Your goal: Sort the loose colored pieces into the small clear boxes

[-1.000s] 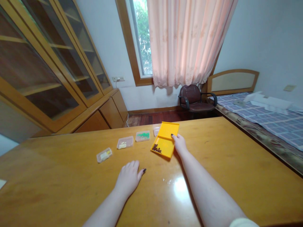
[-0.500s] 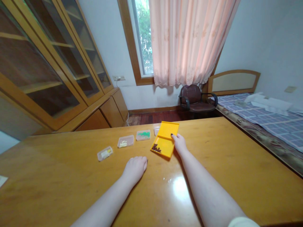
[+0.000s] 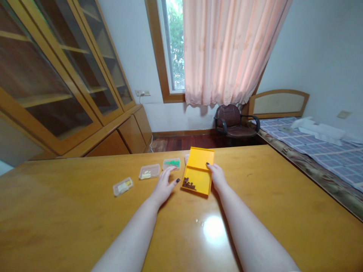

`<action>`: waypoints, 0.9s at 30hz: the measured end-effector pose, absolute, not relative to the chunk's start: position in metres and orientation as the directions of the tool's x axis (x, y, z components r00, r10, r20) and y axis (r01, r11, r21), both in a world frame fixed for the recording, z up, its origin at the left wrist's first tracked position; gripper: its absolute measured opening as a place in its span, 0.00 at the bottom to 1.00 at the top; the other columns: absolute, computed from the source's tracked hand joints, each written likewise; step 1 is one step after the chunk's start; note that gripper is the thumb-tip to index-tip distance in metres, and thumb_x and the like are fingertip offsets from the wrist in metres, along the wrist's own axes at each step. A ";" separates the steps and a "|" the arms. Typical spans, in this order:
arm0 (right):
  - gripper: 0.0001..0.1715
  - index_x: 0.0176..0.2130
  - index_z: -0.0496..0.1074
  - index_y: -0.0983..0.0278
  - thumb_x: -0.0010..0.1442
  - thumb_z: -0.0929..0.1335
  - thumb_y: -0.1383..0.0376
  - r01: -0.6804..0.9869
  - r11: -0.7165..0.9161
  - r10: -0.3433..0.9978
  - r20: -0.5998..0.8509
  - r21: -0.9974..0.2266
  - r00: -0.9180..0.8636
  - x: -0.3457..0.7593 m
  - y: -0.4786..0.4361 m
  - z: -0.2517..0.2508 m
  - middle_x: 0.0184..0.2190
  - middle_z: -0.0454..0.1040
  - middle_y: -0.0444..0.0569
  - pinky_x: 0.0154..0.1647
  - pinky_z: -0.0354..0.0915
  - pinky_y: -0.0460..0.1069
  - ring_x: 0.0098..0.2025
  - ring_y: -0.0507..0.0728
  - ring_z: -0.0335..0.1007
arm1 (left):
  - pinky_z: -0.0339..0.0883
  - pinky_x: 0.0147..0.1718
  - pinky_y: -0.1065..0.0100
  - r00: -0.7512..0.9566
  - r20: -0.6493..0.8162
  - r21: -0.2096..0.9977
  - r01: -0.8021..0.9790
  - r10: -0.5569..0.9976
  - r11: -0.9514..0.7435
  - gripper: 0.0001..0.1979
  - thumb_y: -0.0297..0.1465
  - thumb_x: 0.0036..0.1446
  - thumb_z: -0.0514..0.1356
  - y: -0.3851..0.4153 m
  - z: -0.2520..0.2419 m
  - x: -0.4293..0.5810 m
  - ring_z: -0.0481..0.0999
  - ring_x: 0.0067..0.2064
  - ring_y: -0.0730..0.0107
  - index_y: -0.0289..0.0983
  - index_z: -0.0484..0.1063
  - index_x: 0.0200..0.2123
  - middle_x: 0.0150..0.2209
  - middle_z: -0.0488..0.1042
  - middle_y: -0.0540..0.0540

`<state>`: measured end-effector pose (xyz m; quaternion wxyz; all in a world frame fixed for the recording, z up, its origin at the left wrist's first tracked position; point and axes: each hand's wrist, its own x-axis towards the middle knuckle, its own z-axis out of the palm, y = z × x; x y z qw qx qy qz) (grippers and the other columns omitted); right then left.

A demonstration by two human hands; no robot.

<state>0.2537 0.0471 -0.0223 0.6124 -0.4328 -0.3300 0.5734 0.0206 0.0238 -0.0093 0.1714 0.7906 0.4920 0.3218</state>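
Note:
My right hand (image 3: 217, 176) grips the right edge of an open yellow plastic case (image 3: 202, 176), thumb on top near its hinge. Small dark brown pieces (image 3: 188, 184) are heaped in the lower left corner of the case. Left of it, my left hand (image 3: 164, 185) is open and holds nothing, its thumb apart from the fingers. Its fingertips are by the front edge of a clear tray with green pieces (image 3: 172, 163); whether they touch it I cannot tell. Partly behind the yellow case is another clear box (image 3: 186, 158).
Farther left on the wooden table (image 3: 70, 211) are a clear tray with cream pieces (image 3: 146, 174) and a small clear box with white and yellow contents (image 3: 123, 186). Past the far edge stands a brown armchair (image 3: 231, 121). A bed (image 3: 314, 139) is at the right.
My left hand has opened from a loosely curled shape and moved forward towards the green pieces. The yellow case has turned slightly and sits straighter, with my right hand still on it.

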 end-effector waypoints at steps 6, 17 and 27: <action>0.22 0.42 0.69 0.64 0.49 0.67 0.55 -0.491 0.040 0.989 -0.036 -0.870 0.144 0.260 0.054 -0.026 0.43 0.75 0.53 0.43 0.67 0.56 0.43 0.63 0.72 | 0.59 0.53 0.62 0.307 0.087 0.984 0.121 0.948 -0.129 0.28 0.42 0.58 0.51 0.024 -0.021 0.035 0.60 0.58 0.63 0.39 0.48 0.58 0.61 0.54 0.38; 0.32 0.45 0.69 0.60 0.53 0.60 0.42 -0.329 -0.071 0.988 -0.020 -0.942 -0.154 0.245 0.040 -0.019 0.46 0.73 0.50 0.45 0.65 0.55 0.47 0.61 0.69 | 0.70 0.37 0.64 0.445 -0.284 0.718 -0.489 0.849 0.496 0.30 0.51 0.57 0.43 0.019 -0.004 0.046 0.76 0.42 0.63 0.43 0.50 0.59 0.52 0.67 0.39; 0.23 0.40 0.72 0.63 0.41 0.73 0.61 -0.307 -0.093 0.989 -0.054 -0.947 -0.135 0.246 0.040 -0.017 0.41 0.75 0.51 0.44 0.66 0.52 0.40 0.58 0.72 | 0.70 0.39 0.57 0.314 -0.300 0.771 -0.476 0.901 0.423 0.20 0.36 0.56 0.55 0.020 -0.007 0.050 0.75 0.42 0.62 0.40 0.61 0.52 0.46 0.72 0.40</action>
